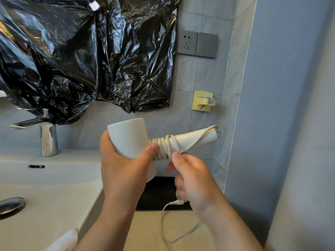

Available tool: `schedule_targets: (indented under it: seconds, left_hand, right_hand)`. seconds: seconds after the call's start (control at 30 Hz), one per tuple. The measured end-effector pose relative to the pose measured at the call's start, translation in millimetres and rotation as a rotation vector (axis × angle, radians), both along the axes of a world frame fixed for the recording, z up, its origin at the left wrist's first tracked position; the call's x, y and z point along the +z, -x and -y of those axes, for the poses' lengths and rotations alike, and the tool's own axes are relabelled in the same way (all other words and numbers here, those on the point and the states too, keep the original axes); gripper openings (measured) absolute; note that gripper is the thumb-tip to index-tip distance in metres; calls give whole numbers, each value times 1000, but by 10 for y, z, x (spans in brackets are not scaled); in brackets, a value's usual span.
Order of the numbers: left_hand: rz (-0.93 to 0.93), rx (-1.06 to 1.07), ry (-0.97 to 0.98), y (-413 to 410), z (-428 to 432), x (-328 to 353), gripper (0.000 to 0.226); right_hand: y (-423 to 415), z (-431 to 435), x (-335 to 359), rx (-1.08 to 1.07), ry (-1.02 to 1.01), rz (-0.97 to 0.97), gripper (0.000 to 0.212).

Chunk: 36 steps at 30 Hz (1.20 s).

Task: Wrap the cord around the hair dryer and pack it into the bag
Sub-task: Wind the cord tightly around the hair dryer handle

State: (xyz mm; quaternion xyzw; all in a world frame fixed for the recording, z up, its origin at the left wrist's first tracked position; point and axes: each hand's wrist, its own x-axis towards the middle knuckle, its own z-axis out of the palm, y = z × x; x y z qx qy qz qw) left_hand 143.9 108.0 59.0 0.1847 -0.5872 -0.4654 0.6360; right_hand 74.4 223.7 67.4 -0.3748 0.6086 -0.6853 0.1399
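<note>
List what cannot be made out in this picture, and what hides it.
Head view:
Free end of the cord: lost behind the right hand and its forearm.
Underside of the hair dryer: covered by the left hand.
Dark shape below: mostly behind both hands; bag or not, unclear.
Whatever the black plastic covers: hidden.

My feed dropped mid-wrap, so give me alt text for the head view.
The left hand grips a white hair dryer by its barrel while the right hand holds the cord, already coiled several turns around the handle, with a loose length hanging below. Behind are a chrome faucet and black plastic sheeting on the wall.
</note>
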Motion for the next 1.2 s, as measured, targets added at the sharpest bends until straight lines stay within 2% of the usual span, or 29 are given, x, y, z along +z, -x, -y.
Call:
schedule_targets:
  seconds: [0.07, 0.13, 0.23, 0.33, 0.43, 0.53, 0.63, 0.7, 0.77, 0.87, 1.0, 1.07, 1.2]
  left_hand:
    - [-14, 104, 68, -50, -11, -12, 89]
    - [-43, 135, 77, -94, -25, 2, 94]
    - [-102, 47, 30, -93, -13, 35, 87]
    - [-130, -141, -81, -66, 41, 81, 73]
    - [-26, -329, -193, -85, 128, 127, 63]
    - [157, -479, -233, -144, 210, 156, 76]
    - [279, -542, -249, -205, 230, 185, 70]
    - [346, -596, -245, -238, 208, 200, 65]
    - [374, -629, -254, -253, 172, 213, 56]
    - [282, -626, -309, -259, 143, 233, 44]
    - [104, -734, -334, -253, 108, 244, 59]
    - [131, -820, -293, -251, 45, 229, 54]
    - [181, -789, -231, -201, -8, 207, 51]
  right_hand:
    - [-53, 35, -25, 44, -5, 74, 39]
    - [-86, 51, -29, 82, 47, 148, 37]
    - [-72, 15, 32, 155, 108, 230, 19]
    - [14, -48, 65, 126, 138, 115, 21]
    - [43, -100, 104, 67, 170, 17, 21]
    - [55, -138, 130, 42, 178, -59, 18]
    - [78, -163, 129, 44, 179, -46, 17]
    - [106, -179, 117, 68, 189, -24, 24]
    - [99, -187, 126, 89, 197, -21, 41]
    - [127, -176, 153, 80, 305, 125, 32]
    - [171, -159, 135, 136, 429, 328, 15]
    - [168, -143, 111, 192, 429, 372, 9]
    - [143, -131, 102, 255, 419, 445, 18]
